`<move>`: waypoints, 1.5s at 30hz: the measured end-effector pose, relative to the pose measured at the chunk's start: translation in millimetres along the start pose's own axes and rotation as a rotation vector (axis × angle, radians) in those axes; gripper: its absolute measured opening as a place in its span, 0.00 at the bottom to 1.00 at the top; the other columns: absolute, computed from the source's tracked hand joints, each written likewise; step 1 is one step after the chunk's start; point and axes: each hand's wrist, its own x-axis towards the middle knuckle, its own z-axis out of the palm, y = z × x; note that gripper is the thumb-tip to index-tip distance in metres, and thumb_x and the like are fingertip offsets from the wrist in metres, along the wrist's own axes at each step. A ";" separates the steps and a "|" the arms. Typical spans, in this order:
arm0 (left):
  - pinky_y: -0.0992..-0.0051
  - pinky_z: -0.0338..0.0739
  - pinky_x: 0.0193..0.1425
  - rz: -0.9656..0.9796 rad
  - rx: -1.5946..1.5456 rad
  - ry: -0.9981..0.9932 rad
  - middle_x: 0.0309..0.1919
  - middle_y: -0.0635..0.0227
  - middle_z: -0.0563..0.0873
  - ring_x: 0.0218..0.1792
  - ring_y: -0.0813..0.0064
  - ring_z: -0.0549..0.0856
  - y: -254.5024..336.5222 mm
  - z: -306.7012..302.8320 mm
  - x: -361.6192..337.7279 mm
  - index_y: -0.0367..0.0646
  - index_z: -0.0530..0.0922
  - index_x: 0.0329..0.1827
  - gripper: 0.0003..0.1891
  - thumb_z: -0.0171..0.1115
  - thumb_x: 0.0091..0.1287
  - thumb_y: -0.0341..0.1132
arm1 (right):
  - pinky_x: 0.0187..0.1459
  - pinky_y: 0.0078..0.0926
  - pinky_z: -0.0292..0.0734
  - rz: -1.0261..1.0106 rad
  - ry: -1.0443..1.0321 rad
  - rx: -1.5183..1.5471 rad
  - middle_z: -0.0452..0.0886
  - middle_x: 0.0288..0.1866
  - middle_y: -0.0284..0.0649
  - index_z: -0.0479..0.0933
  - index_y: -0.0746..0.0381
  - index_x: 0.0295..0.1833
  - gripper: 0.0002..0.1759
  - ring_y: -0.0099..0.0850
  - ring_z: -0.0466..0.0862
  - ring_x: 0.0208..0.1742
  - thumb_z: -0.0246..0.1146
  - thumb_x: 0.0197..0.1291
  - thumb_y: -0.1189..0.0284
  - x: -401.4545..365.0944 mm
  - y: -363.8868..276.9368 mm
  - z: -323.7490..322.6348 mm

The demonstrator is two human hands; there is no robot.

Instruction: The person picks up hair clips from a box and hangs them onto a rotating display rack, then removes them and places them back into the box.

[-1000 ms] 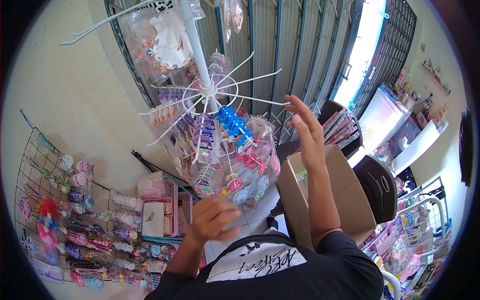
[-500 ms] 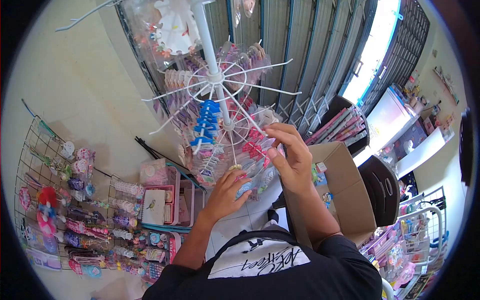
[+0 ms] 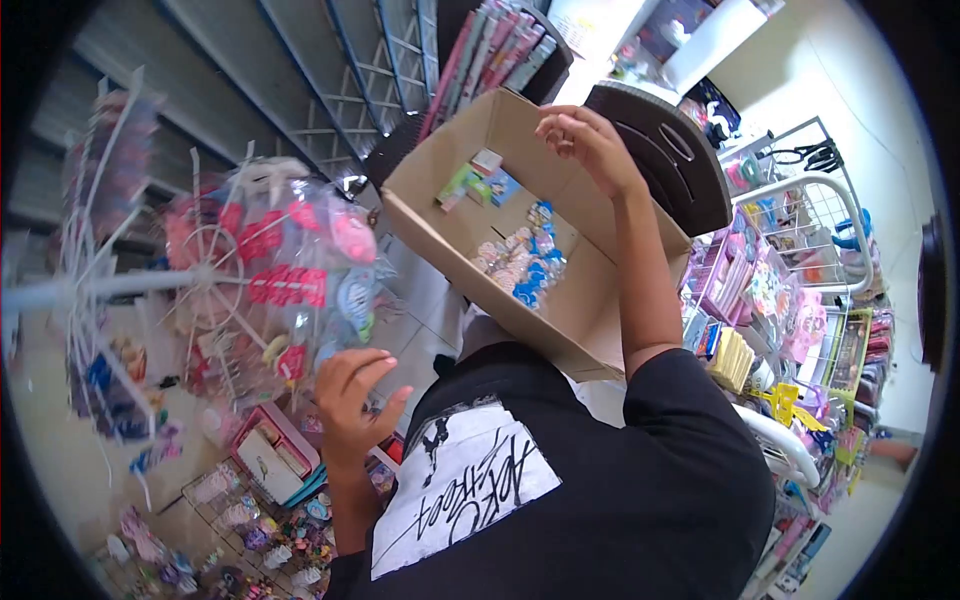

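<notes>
**Hands btwn the spinny rack & the box**

The left hand (image 3: 352, 395) is up in front of the black T-shirt with the white print (image 3: 470, 480). Its fingers are spread wide & the palm is bare, so it holds nothing. It is just beside the white wire spinny rack (image 3: 215, 270), close to the low edge, but not touching it. The rack is blurry. It is full of red & pink little packs in clear plastic bags (image 3: 285, 285).

The right hand (image 3: 590, 140) is up high, w/ the arm reaching over the big brown cardboard box (image 3: 565, 310). The hand is at the far rim of the box. Its fingers (image 3: 556, 124) are bent in, tips close together. Can't tell if sth small is pinched in there.

The box is open on top & tipped toward the person, right by the chest. In it lie blue & pink little toy packs (image 3: 522, 262) in a heap near the middle, plus a few green & blue packs (image 3: 478, 182) nearer the far corner.

Behind the box is a dark brown woven chair back (image 3: 665, 150). Long pink striped packs (image 3: 480, 60) stick out of a dark tub at the top. Low on the left, a pink flat case (image 3: 280, 455) sits on the floor, near a wire grid panel w/ tiny trinkets (image 3: 240, 520).
</notes>
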 end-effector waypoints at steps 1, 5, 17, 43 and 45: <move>0.64 0.73 0.43 0.009 -0.031 -0.016 0.41 0.66 0.87 0.40 0.62 0.85 -3.6 14.3 7.6 0.44 0.84 0.42 0.16 0.77 0.52 0.34 | 0.41 0.18 0.71 0.168 0.055 -0.072 0.86 0.45 0.32 0.81 0.57 0.59 0.16 0.18 0.79 0.41 0.59 0.72 0.62 -1.2 25.3 -17.8; 0.66 0.75 0.42 0.020 -0.111 -0.192 0.38 0.65 0.88 0.37 0.62 0.85 -11.9 59.5 47.4 0.43 0.84 0.40 0.13 0.76 0.51 0.30 | 0.38 0.22 0.70 0.801 0.155 -0.291 0.86 0.44 0.32 0.82 0.56 0.55 0.18 0.21 0.81 0.40 0.62 0.68 0.57 -15.7 177.2 -72.3; 0.67 0.74 0.39 -0.095 -0.109 -0.379 0.37 0.65 0.87 0.35 0.63 0.85 -42.1 106.1 99.5 0.43 0.84 0.39 0.10 0.74 0.54 0.28 | 0.48 0.47 0.81 0.785 0.709 -0.934 0.86 0.45 0.56 0.87 0.65 0.45 0.22 0.53 0.87 0.46 0.73 0.52 0.58 -64.3 383.0 -91.2; 0.66 0.76 0.46 -0.141 -0.164 -0.461 0.43 0.64 0.87 0.43 0.63 0.86 -51.4 127.2 90.8 0.42 0.85 0.43 0.08 0.70 0.62 0.29 | 0.49 0.38 0.80 0.774 0.699 -0.798 0.88 0.41 0.53 0.86 0.66 0.42 0.20 0.44 0.89 0.45 0.73 0.52 0.59 -55.3 363.9 -63.2; 0.66 0.76 0.47 -0.164 -0.182 -0.432 0.43 0.62 0.87 0.43 0.61 0.86 -51.7 127.5 91.5 0.42 0.85 0.43 0.08 0.69 0.62 0.29 | 0.47 0.38 0.80 0.659 0.673 -0.764 0.88 0.40 0.53 0.86 0.67 0.41 0.19 0.43 0.89 0.43 0.73 0.53 0.61 -57.2 359.1 -61.6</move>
